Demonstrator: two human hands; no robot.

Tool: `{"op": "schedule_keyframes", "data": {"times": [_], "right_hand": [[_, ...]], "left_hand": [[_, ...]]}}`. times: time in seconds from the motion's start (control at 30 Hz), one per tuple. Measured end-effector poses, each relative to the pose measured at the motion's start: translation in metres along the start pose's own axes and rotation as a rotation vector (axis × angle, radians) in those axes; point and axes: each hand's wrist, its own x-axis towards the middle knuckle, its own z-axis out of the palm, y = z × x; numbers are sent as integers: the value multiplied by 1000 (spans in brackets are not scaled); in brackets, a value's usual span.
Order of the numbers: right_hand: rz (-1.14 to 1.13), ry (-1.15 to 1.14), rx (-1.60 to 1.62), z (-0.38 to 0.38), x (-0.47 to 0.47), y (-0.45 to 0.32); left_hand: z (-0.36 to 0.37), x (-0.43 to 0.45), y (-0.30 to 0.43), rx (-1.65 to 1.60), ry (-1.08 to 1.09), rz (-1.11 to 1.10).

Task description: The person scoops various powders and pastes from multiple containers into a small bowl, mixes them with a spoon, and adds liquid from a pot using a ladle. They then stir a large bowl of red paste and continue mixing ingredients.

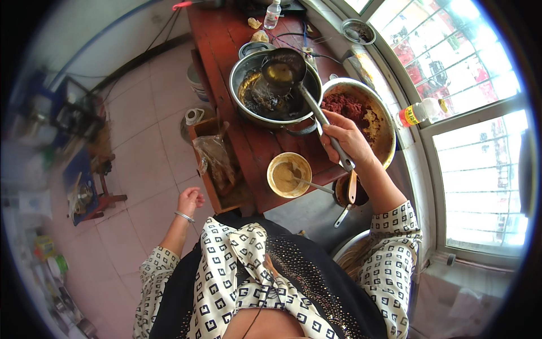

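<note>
My right hand [345, 135] grips the grey handle of a metal ladle [315, 104]. The ladle's bowl hangs over a deep steel pot [235, 98] and holds some yellowish oil-like liquid. Dark liquid with a shiny surface lies in the pot. Right of the pot, a wide basin [388, 127] contains a dark red, crumbly paste, partly behind my hand. Nearer me, a tub of tan paste [283, 177] has a spoon [315, 185] resting in it. My left hand [191, 201], curled and holding nothing, hangs beside the table's drawer, apart from it.
The red wooden table [211, 46] has an open drawer [217, 199] with a plastic bag [215, 156] in it. Pans with handles [352, 186] sit low at right. Cables [326, 56] and a clear bottle [272, 15] are at the back. Another bottle [419, 111] stands by the window.
</note>
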Motion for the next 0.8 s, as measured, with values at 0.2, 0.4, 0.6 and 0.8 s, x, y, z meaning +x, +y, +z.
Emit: {"op": "schedule_keyframes", "data": {"times": [0.2,0.4,0.6,0.8], "right_hand": [[-214,131,-262,-8,-8,5],[-420,294,-771,-8,-22,15],[-345,421,-1077,35,-19,33],[-90,621,-1254,80,-2,44]], "left_hand": [[-17,-32,-23,23,17,10],[-38,-35,-38,39,44,-33],[-72,13,-39,-40,-87,34],[-174,61,-37,-17,-175,-25]]}}
